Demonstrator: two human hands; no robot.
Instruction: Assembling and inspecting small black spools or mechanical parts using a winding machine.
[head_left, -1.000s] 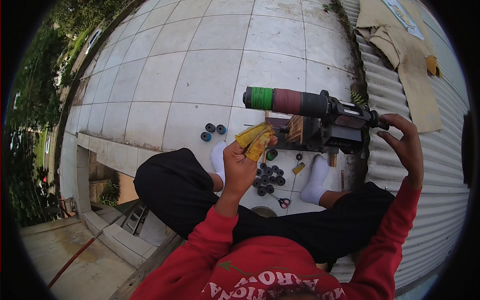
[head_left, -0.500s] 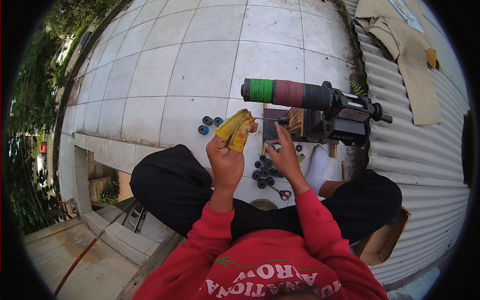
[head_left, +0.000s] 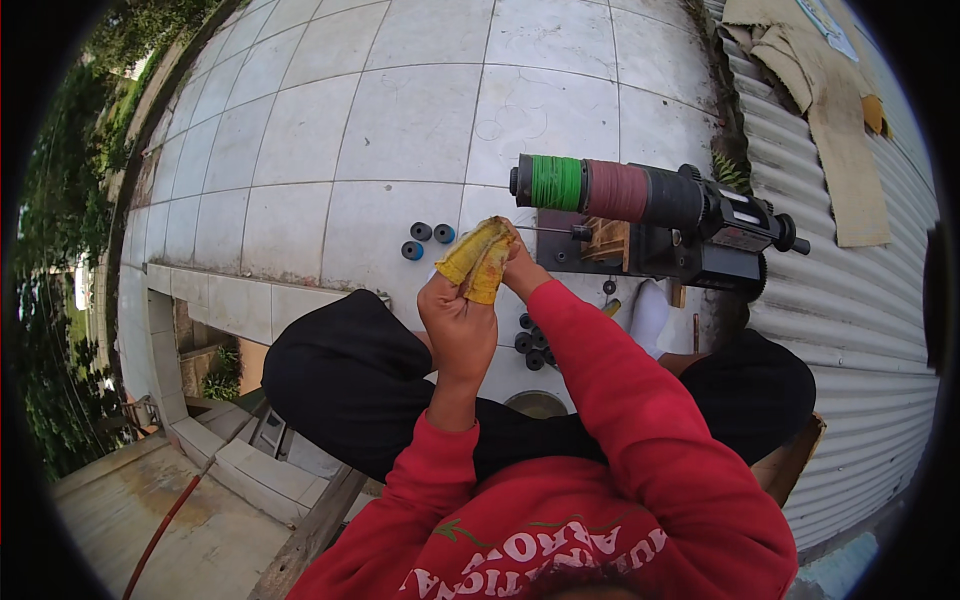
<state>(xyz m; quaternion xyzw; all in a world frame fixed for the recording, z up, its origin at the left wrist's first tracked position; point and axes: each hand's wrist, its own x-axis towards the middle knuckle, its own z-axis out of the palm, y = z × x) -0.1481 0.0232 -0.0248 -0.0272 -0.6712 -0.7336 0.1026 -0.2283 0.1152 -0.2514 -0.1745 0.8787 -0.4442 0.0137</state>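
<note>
My left hand point(head_left: 458, 325) grips a folded yellow cloth point(head_left: 490, 272) with brownish stains. Against the cloth's right side is my right hand point(head_left: 522, 272); its fingers look drawn together, but the cloth partly hides them and whatever they hold. A thin metal rod point(head_left: 548, 230) runs from beside this hand to a small black cylinder point(head_left: 580, 233) on the winding machine. Above it, the machine's thick horizontal roller point(head_left: 672, 198) carries bands of green thread point(head_left: 555, 183), maroon thread point(head_left: 617, 190) and dark thread.
Blue-and-black spools point(head_left: 412, 250) stand left of my hands. Several black spools point(head_left: 530, 345) lie below them, partly behind my right sleeve. A round bowl point(head_left: 535, 403) sits before my lap. My socked foot point(head_left: 650, 315) is beside the machine base. Corrugated sheeting point(head_left: 840, 340) borders the right.
My right hand has left the spot by the small black cylinder and moved left to the cloth. My right forearm now covers the scissors and some spools. The view has shifted slightly.
</note>
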